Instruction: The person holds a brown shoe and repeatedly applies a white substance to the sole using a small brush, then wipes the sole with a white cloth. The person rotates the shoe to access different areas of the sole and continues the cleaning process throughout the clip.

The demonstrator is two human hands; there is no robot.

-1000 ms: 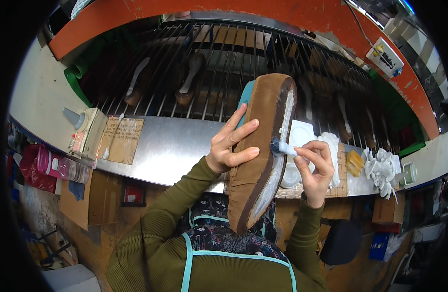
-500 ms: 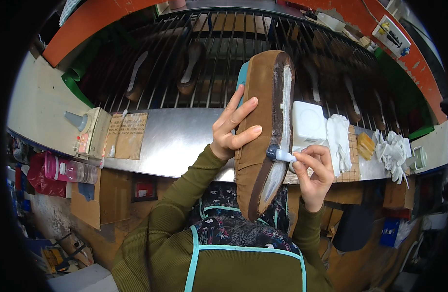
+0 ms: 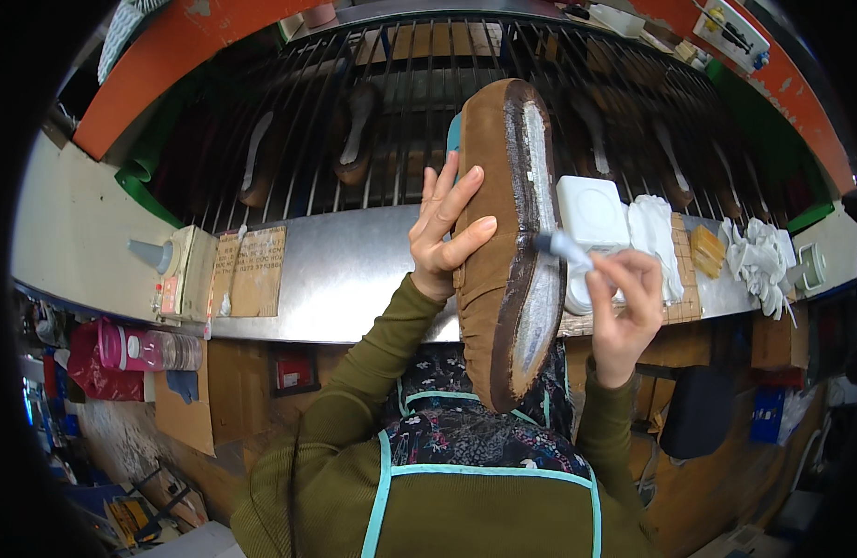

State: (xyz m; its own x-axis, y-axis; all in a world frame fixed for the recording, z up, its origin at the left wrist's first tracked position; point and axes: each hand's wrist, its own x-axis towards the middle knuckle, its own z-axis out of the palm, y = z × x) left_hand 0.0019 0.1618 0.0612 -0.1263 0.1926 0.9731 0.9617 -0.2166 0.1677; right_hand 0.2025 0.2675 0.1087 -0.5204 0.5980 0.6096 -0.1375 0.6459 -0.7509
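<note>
shiny metal bench (image 3: 354, 270) | on it: white square tub (image 3: 591, 212), white gloves (image 3: 758, 260), white cloth (image 3: 653, 232), yellow sponge (image 3: 708, 250), brown cardboard pieces (image 3: 252, 272) | behind: dark wire rack (image 3: 391, 102) with shoe soles (image 3: 354, 135)

The left hand (image 3: 447, 237) holds a brown shoe (image 3: 503, 242) upright, sole edge toward the right hand (image 3: 624, 312); that hand's fingers (image 3: 633, 270) grip a brush (image 3: 563, 246) touching the sole; behind, a white tub (image 3: 591, 212) and gloves (image 3: 758, 260) lie on the worktop (image 3: 354, 270).
</note>
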